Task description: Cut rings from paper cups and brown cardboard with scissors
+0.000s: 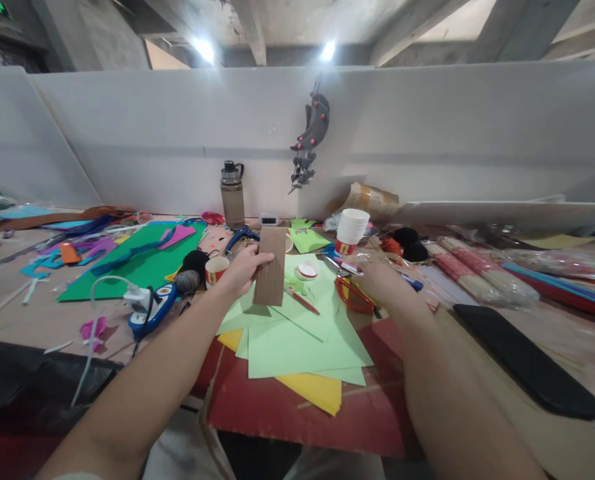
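My left hand (246,268) grips the edge of a flat brown wood-grain piece (270,270), thumb on its near face. It is held upright over light green paper sheets (300,350). Right of it, a red pen-like tool (304,303) lies on the paper near a small white round lid (308,269). My right hand (377,280) is over the clutter at the right of the paper, beside red-handled scissors (353,297). Its fingers are blurred and partly hidden, so any hold there is unclear. A paper cup (216,272) stands left of my left hand.
A stack of paper cups (352,230) and a bottle (232,195) stand toward the white partition (177,133). At right lie a black phone-like slab (530,357) and wrapped stick bundles (482,270). A blue power strip (153,311) and green sheet (127,263) lie left.
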`<state>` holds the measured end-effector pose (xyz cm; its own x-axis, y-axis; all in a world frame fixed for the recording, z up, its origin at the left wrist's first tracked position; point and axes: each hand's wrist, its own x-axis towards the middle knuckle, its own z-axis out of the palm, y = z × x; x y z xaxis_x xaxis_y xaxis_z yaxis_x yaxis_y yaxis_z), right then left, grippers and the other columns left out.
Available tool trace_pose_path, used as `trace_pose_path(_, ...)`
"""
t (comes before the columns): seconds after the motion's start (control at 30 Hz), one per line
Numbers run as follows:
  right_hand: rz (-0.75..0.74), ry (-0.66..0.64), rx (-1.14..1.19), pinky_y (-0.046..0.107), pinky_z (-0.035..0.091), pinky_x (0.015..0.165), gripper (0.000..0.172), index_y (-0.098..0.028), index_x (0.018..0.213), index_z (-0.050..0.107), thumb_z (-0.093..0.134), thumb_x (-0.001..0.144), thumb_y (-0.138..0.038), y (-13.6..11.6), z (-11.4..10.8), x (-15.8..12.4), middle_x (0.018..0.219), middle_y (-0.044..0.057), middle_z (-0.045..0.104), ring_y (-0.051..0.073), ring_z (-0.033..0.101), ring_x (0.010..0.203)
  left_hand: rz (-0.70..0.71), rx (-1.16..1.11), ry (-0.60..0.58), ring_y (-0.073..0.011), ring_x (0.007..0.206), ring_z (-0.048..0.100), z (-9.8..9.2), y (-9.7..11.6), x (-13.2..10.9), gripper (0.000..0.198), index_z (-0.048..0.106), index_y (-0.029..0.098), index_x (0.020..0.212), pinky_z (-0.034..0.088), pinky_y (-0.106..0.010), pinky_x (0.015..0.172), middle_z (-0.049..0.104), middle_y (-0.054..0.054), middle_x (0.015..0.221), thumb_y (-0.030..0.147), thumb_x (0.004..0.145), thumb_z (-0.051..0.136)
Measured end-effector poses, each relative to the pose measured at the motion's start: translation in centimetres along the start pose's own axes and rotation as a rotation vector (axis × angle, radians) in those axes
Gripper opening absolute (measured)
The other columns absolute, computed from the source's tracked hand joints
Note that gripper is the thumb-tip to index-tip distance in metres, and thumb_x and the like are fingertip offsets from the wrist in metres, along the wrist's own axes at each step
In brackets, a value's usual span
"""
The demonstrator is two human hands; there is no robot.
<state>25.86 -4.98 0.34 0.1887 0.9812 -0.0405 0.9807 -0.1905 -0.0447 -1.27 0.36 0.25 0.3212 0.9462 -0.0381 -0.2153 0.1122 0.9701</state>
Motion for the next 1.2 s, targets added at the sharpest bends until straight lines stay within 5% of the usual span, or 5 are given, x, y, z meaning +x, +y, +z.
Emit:
trace_pose_path(0.37, -0.013, -0.09, -0.037, 0.032, 0.047, 0.081, 0.044, -0.005, 0.123, 0.059, 0.058, 0.08, -0.016, -0.8, 1.4, -0.1, 0.118, 0.024, 0.064, 0.029, 0.064, 0.104, 0.001, -0.149, 0.012, -0.0203, 0.066, 0.067, -0.4, 0.7, -0.1, 0.023, 0.06, 0.018, 0.091, 0.056, -0.034, 0.057, 0.069, -0.004, 0.077, 0.026, 0.072, 0.07)
trace_pose_path(0.7, 0.042, 0.11, 0.054, 0.033, 0.048, 0.082, 0.053, -0.017, 0.129, 0.057, 0.061, 0.077, -0.024, 0.1, -1.1, -1.3, 0.117, 0.017, 0.067, 0.03, 0.063, 0.106, 0.08, -0.167, -0.045, -0.0175, 0.06, 0.065, -1.0, 0.3, 0.1, 0.028, 0.063, 0.017, 0.094, 0.057, -0.033, 0.058, 0.068, -0.003, 0.071, 0.027, 0.071, 0.074)
trace_pose_path(0.9, -0.109, 0.322, 0.68, 0.035, 0.052, 0.075, 0.055, -0.019, 0.135, 0.05, 0.053, 0.082, -0.031, -1.6, -0.4, -1.6, 0.099, 0.01, 0.068, 0.024, 0.064, 0.084, 0.101, -0.197, -0.016, -0.0144, 0.057, 0.062, -0.6, 0.6, -0.3, 0.034, 0.063, 0.016, 0.09, 0.052, -0.028, 0.056, 0.068, -0.002, 0.071, 0.031, 0.064, 0.08)
trace_pose_path(1.0, -0.401, 0.199, 1.005, 0.033, 0.053, 0.067, 0.064, -0.024, 0.144, 0.035, 0.051, 0.083, -0.034, -4.2, 1.0, -2.3, 0.093, 0.004, 0.065, 0.018, 0.06, 0.071, 0.13, -0.215, 0.001, -0.0156, 0.062, 0.065, -0.1, 0.8, -0.6, 0.037, 0.062, 0.016, 0.09, 0.053, -0.03, 0.062, 0.07, -0.002, 0.073, 0.032, 0.062, 0.081)
trace_pose_path(1.2, -0.399, 0.03, 1.121, 0.027, 0.048, 0.058, 0.055, -0.022, 0.137, 0.042, 0.049, 0.084, -0.035, -8.0, 1.6, -4.1, 0.084, 0.002, 0.061, 0.015, 0.057, 0.064, 0.236, -0.247, 0.002, -0.0163, 0.071, 0.066, 0.7, 0.9, -1.2, 0.038, 0.06, 0.018, 0.095, 0.054, -0.032, 0.072, 0.07, -0.001, 0.078, 0.032, 0.066, 0.08)
